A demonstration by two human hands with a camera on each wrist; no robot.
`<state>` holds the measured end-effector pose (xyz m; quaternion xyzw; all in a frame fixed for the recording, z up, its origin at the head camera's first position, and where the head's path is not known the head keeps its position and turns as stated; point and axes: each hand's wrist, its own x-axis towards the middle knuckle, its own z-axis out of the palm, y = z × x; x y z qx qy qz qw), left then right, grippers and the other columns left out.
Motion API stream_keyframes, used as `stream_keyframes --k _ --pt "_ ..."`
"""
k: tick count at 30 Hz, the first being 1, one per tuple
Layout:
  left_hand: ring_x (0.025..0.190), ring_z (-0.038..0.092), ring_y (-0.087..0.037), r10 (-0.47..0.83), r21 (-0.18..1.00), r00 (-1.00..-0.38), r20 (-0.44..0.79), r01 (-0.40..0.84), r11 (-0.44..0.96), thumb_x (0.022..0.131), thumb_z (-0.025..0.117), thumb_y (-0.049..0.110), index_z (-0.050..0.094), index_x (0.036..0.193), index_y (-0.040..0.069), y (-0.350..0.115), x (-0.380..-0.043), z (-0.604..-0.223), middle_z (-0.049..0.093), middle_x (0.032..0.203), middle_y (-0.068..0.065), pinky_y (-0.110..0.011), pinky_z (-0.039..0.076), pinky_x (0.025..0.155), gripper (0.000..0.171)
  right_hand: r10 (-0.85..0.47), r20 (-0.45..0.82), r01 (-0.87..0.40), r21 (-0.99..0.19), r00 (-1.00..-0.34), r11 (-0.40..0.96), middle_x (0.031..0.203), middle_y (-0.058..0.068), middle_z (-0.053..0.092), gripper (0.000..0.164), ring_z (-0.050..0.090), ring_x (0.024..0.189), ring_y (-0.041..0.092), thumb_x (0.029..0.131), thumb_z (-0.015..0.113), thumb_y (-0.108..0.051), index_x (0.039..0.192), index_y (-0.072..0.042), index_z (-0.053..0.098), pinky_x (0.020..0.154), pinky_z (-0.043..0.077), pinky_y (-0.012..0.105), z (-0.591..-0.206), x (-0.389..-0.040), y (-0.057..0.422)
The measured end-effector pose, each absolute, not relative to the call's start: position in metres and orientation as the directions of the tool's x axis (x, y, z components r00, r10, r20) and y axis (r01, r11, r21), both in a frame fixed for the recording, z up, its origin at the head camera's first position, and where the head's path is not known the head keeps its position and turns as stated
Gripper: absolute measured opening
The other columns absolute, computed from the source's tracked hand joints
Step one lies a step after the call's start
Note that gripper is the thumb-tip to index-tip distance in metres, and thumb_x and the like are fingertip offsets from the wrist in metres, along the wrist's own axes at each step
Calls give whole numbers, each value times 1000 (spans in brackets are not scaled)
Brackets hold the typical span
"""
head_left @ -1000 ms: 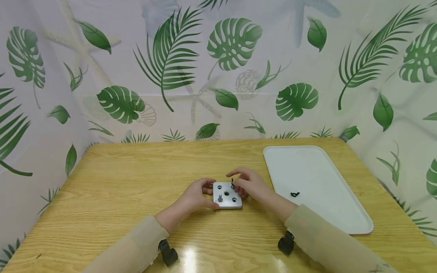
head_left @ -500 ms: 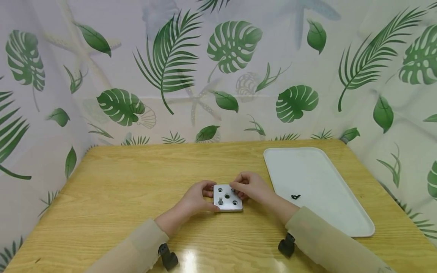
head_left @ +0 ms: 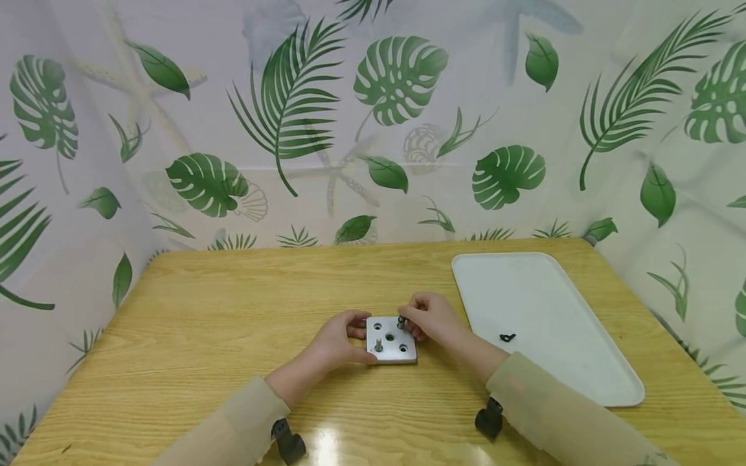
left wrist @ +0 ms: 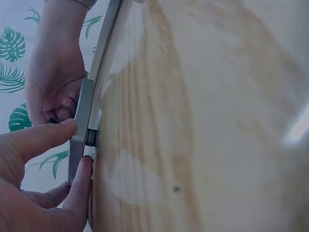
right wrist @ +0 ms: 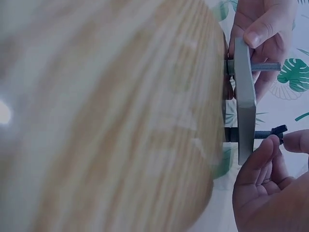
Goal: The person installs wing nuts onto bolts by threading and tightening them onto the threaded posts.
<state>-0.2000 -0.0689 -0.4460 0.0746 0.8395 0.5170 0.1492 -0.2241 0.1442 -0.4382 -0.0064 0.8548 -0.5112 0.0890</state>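
A square silver metal plate [head_left: 396, 353] with several holes lies near the middle of the wooden table. My left hand [head_left: 339, 338] grips its left side, thumb at the near corner and fingers at the far one. Two bolts pass up through the plate; their dark heads show underneath in the right wrist view, holding the plate above the tabletop. The near-left bolt [head_left: 379, 345] has a bare threaded end. At the far-right bolt [right wrist: 262, 135], my right hand [head_left: 434, 321] pinches a black wing nut [right wrist: 278, 130] at its tip.
A white tray [head_left: 530, 285] stands on the right of the table [head_left: 233, 304], with another black wing nut [head_left: 508, 337] on it. A leaf-printed cloth [head_left: 326, 116] rises behind the table and along its sides. Each wrist wears a black camera [head_left: 489, 419].
My right index finger, raised off the wing nut a second ago, has come down, and the fingertips now pinch it. The left hand keeps its hold on the plate.
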Motion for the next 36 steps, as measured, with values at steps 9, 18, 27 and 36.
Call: stream_keyframes --k 9,18,27,36 --pt "110 65 -21 275 885 -945 -177 -31 464 74 93 -6 59 145 -1 -68 -200 -446 68 131 -14 -39 55 100 79 -299 -114 -21 -911 -947 412 73 0 60 37 57 66 11 97 61 -8 132 3 66 61 52 24 -438 -223 153" --pt "110 65 -21 275 884 -944 -182 -35 465 74 93 -6 59 146 0 -68 -200 -447 67 132 -14 -40 54 101 79 -321 -141 -3 -912 -936 410 84 3 71 22 63 71 7 96 67 -6 113 8 71 66 58 23 -442 -225 158" --pt "109 65 -21 273 889 -945 -179 -37 456 74 93 -6 60 145 0 -68 -201 -448 67 132 -14 -39 54 101 79 -260 -168 19 -869 -951 494 79 4 71 14 64 65 9 96 73 -10 99 1 66 59 56 24 -441 -228 154" --pt "110 64 -21 271 897 -944 -190 -54 439 75 92 -6 60 145 1 -69 -200 -447 66 132 -14 -37 54 98 78 -343 -134 -65 -856 -930 512 82 7 70 32 64 69 12 97 67 -9 126 3 66 64 58 29 -434 -225 155"
